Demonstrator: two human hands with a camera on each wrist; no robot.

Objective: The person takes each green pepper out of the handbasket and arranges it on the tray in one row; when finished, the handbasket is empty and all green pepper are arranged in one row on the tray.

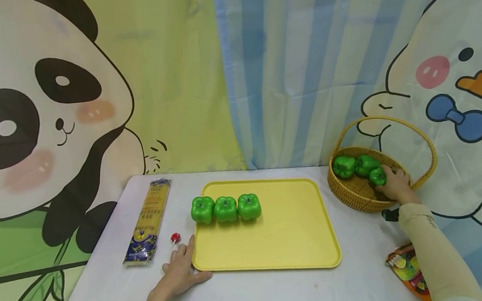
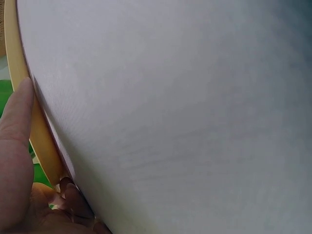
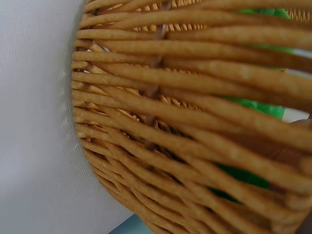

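Note:
In the head view three green peppers (image 1: 225,209) stand in a row at the upper left of the yellow tray (image 1: 268,264). The left hand (image 1: 178,273) touches the tray's lower left corner, fingers along its left edge and thumb by the front edge. Over the wicker basket (image 1: 353,198) at the right, the right hand (image 1: 394,185) grips a green pepper (image 1: 377,177) inside it; two more peppers (image 1: 344,166) lie beside that one. The left wrist view shows the left hand (image 2: 17,146) against the tray rim (image 2: 46,151). Basket weave (image 3: 195,87) hides most of the right hand in the right wrist view.
A spaghetti packet (image 1: 148,223) lies at the left, with a small red item (image 1: 175,238) near the left fingers. At the right, a colourful packet (image 1: 410,269) is partly under the right sleeve, and a dark object (image 1: 390,214) sits beside the basket. The basket's handle (image 1: 388,119) arches up.

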